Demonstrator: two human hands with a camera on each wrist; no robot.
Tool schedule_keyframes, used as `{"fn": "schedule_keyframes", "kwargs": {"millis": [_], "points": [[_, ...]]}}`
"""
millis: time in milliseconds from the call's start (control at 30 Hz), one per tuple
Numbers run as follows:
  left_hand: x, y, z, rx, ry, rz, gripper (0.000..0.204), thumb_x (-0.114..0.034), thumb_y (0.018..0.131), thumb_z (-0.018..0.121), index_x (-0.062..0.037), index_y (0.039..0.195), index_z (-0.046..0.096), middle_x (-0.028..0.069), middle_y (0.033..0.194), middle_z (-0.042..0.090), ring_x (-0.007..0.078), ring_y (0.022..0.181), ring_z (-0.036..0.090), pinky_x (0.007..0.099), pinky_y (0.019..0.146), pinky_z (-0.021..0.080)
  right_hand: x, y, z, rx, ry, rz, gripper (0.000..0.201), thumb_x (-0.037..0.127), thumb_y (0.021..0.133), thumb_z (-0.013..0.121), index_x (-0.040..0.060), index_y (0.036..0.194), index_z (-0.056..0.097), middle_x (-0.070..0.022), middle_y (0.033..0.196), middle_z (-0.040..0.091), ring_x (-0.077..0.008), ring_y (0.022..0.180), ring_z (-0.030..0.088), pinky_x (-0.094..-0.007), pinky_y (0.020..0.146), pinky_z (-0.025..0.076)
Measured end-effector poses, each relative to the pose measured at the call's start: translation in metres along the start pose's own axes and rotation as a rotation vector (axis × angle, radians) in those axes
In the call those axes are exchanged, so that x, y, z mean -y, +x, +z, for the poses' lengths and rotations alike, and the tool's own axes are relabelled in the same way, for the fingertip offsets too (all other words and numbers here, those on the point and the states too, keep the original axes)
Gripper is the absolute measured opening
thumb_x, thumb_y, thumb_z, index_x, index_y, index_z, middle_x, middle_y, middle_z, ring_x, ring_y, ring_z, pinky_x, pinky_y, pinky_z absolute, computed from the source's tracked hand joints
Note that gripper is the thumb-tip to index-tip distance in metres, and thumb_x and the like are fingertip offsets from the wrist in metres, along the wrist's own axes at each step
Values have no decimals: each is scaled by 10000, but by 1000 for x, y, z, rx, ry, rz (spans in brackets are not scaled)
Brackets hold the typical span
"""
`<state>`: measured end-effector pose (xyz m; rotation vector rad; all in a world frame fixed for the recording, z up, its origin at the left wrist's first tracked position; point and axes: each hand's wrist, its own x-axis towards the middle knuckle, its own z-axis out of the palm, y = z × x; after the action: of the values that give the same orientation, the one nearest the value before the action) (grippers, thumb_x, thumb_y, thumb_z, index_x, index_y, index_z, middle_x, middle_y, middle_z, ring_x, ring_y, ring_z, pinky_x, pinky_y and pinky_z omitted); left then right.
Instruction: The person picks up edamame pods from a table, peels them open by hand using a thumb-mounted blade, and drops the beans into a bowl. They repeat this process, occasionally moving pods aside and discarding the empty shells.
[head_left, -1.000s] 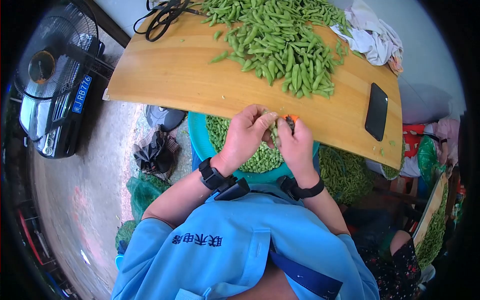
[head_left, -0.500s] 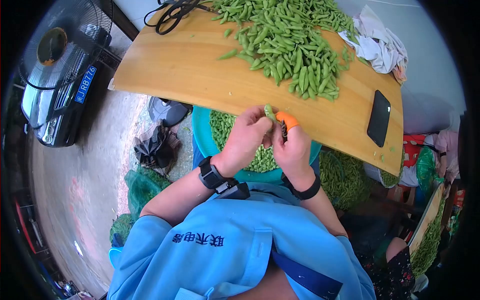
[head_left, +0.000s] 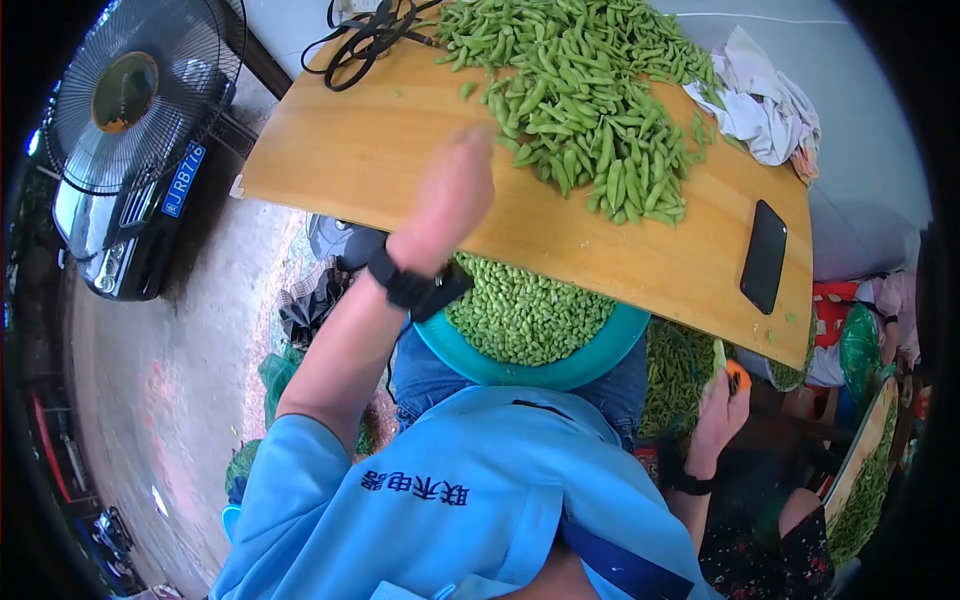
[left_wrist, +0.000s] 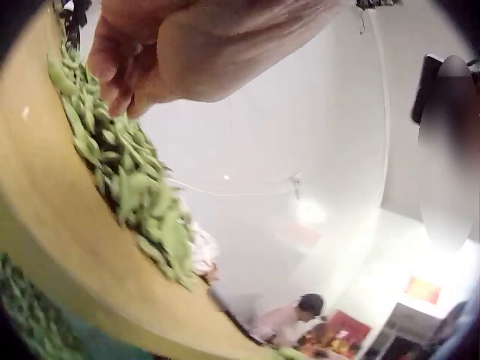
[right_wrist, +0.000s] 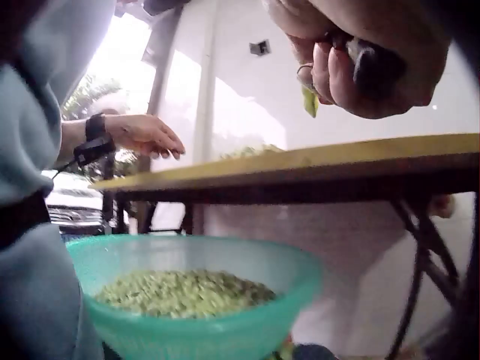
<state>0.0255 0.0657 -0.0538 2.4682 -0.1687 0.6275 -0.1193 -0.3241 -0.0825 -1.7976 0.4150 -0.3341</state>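
Right hand [head_left: 722, 408] grips a pod [head_left: 719, 353], left hand [head_left: 453, 195] hangs loose

My hands are well apart. The left is blurred above the table [head_left: 330, 150], a little in from its near edge, fingers loosely bent. The right pinches the green pod just off that edge, by the near right corner, with a small dark object [right_wrist: 376, 69] in its curl. A heap of pods [head_left: 585, 110] spreads from the far edge toward the middle. A phone [head_left: 763, 257] lies by the right edge. Shelled beans [head_left: 530, 315] sit in a teal basin [head_left: 560, 376] below the near edge.
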Motion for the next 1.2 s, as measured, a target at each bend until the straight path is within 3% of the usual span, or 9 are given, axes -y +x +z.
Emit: {"fn": "schedule_keyframes", "kwargs": {"millis": [100, 167, 267, 300, 367, 400, 467, 667, 1200], "points": [[15, 29, 9, 7, 118, -114, 268, -5, 821, 500, 22, 1081, 561, 216, 1013, 588, 389, 926, 566, 428, 768, 469, -60, 4, -42, -9, -90, 84, 172, 135, 933, 502, 5, 1036, 546, -18, 697, 501, -84, 564, 464, -221, 488, 356], [21, 31, 9, 46, 223, -156, 291, -2, 809, 504, 18, 1095, 554, 219, 1022, 582, 405, 921, 556, 440, 770, 468, -78, 1, -46, -31, -869, -132, 213, 180, 939, 485, -15, 1017, 520, -115, 688, 519, -226, 604, 523, -319, 556, 422], [14, 28, -4, 122, 387, -75, 264, -46, 813, 551, 41, 1061, 535, 184, 950, 605, 324, 841, 606, 385, 716, 497, -93, 3, -48, 81, -737, -175, 266, 215, 941, 472, -26, 1048, 500, -199, 697, 509, -357, 666, 528, -399, 637, 439], [1, 20, -10, 120, 84, -154, 231, -70, 825, 567, 32, 1031, 536, 141, 894, 604, 255, 788, 610, 340, 678, 500, -98, 7, -43, 155, -613, -120, 239, 193, 934, 481, -1, 1066, 526, -125, 696, 527, -236, 606, 526, -323, 561, 425], [-30, 2, -23, 126, -222, -225, 205, -94, 837, 582, 23, 1000, 538, 99, 839, 604, 187, 734, 613, 295, 640, 504, -14, -4, 5, 365, -165, 279, 227, 172, 933, 482, 24, 1089, 555, -35, 702, 527, -101, 559, 475, -240, 498, 373], [-48, -11, -28, 227, -679, -415, 175, -109, 851, 587, 3, 979, 543, 63, 811, 590, 141, 706, 593, 258, 620, 493, 23, -12, 32, 461, -22, 278, 227, 157, 937, 473, 41, 1104, 575, 26, 714, 511, -11, 553, 410, -168, 464, 308], [-73, -37, -23, 308, -1292, -658, 104, -112, 881, 580, -52, 961, 553, 17, 782, 576, 102, 676, 573, 225, 608, 483, 68, -24, 70, 602, 242, 274, 292, 143, 946, 456, 29, 1208, 516, -3, 724, 521, -22, 532, 391, -149, 441, 299], [-92, -72, -2, 215, -1459, -666, 186, -51, 881, 566, -28, 1065, 565, 22, 786, 580, 108, 682, 567, 233, 641, 485, 93, -30, 135, 834, 331, 98, 350, 161, 963, 425, 0, 1273, 440, -42, 724, 561, -27, 517, 401, -165, 457, 329], [-97, -83, 5, 118, -1217, -587, 172, -29, 844, 612, -8, 1014, 621, 27, 790, 616, 89, 682, 569, 221, 634, 486, 84, -35, 147, 820, 272, 118, 335, 140, 965, 413, -2, 1268, 439, -2, 670, 522, -35, 529, 410, -185, 465, 346]]}}
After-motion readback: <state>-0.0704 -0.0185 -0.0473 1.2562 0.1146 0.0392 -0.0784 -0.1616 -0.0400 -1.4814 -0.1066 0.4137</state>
